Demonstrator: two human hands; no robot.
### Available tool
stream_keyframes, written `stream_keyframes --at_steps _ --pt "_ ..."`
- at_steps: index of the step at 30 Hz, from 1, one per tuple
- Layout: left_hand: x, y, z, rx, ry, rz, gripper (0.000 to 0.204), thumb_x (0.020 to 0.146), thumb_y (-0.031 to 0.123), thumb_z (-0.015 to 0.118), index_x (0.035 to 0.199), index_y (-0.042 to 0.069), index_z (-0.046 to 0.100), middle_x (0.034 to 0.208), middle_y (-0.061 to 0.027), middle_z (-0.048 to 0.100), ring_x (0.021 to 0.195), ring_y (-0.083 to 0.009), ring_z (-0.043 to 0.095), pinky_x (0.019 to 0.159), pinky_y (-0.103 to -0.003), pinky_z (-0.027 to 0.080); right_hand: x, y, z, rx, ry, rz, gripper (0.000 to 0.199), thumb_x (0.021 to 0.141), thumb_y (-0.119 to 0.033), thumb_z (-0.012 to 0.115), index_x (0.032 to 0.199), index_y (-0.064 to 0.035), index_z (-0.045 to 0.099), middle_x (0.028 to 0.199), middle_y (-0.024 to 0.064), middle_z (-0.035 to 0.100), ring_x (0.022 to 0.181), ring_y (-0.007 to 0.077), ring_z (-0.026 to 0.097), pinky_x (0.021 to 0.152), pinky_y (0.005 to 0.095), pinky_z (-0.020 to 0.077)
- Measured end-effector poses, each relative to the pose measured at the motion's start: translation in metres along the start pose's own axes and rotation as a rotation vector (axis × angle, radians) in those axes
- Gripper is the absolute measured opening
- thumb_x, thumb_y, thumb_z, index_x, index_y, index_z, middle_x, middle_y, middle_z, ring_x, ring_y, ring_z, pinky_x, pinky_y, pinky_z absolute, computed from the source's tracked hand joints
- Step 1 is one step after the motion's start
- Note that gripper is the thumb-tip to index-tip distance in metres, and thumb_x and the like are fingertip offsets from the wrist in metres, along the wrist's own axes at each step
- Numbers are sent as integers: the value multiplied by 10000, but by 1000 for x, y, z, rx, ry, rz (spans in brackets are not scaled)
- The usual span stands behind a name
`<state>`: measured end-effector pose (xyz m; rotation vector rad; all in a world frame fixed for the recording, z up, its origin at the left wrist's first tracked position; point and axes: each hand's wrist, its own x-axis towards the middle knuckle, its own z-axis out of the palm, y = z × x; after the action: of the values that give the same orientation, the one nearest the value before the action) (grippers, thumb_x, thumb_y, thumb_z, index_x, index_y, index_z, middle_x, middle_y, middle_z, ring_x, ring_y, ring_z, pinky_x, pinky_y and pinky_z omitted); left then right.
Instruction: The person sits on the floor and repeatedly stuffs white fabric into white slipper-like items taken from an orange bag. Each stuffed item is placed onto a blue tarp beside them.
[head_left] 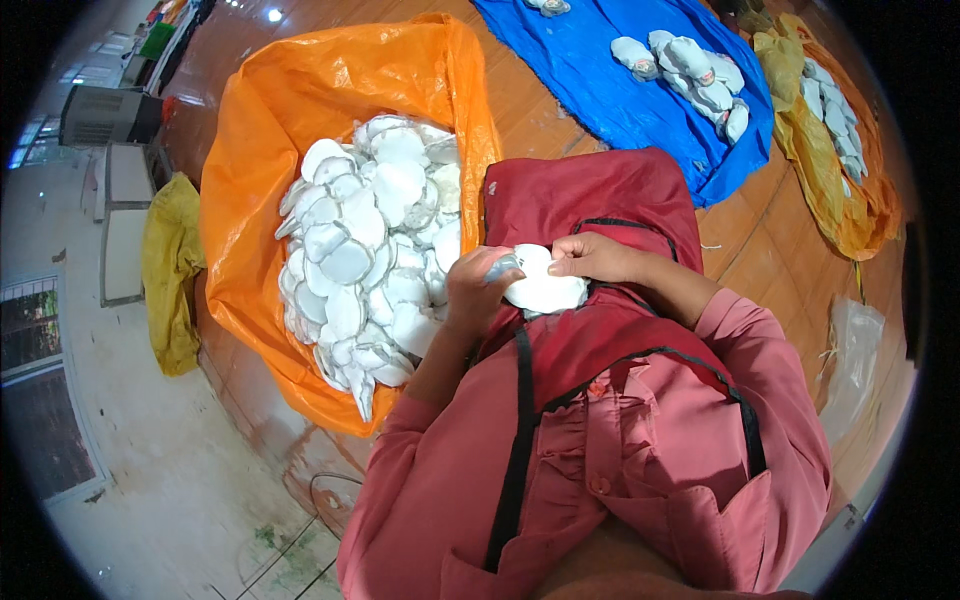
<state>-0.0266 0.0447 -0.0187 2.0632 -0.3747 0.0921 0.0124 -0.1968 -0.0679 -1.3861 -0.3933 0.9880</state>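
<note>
A white, flat, rounded piece that looks like cloth (545, 285) lies over my lap, held between both hands. My left hand (478, 288) grips its left edge with bent fingers; a small grey-blue thing (503, 267) shows at these fingers, too small to name. Against the upper right of the piece, my right hand (600, 258) presses with thumb and fingers pinched together. A dark red apron (600, 190) with black trim covers my legs beneath the piece. Close by my left hand, a heap of similar white pieces (365, 250) fills an open orange sack (240, 190).
A blue sheet (560, 70) ahead on the tiled floor carries several white bundles (700, 75). A yellow-and-orange sack (800, 150) with white pieces lies far right, a clear plastic bag (853, 345) nearer. Yellow cloth or sacking (172, 270) lies by the left wall.
</note>
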Motion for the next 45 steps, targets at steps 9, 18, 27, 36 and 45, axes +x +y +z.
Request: stream_keyframes --at_steps 9,18,27,36,45 --pt "15 21 -6 239 17 192 274 767 204 756 928 -1 671 842 -147 670 771 -320 656 682 -372 510 -6 -47 30 -89 304 -209 374 935 -266 646 1209 -24 571 1078 78 626 987 148 592 871 296 483" --pt "13 32 19 125 246 -60 212 788 126 723 949 -4 672 869 -141 650 785 -296 644 705 -350 504 4 -37 44 -67 464 -237 413 1017 -268 474 1313 11 544 1217 163 634 1104 204 604 938 310 463" --pt "13 42 23 194 314 -8 255 797 188 745 948 -5 675 847 -144 630 745 -306 630 665 -363 502 15 -31 41 -268 660 -463 313 1004 -206 481 1051 39 671 962 176 693 861 258 671 773 334 516" --pt "2 22 23 333 232 316 276 813 246 754 944 22 659 774 -124 633 668 -305 607 588 -384 478 11 -21 42 -25 520 -370 272 1000 -195 512 900 23 641 793 76 619 746 136 590 675 301 482" --pt "24 29 0 481 106 425 394 763 364 770 985 69 631 921 -77 645 791 -297 614 703 -390 501 3 -27 42 152 506 -429 295 977 -174 567 1206 2 627 1150 70 635 1051 142 585 925 281 461"
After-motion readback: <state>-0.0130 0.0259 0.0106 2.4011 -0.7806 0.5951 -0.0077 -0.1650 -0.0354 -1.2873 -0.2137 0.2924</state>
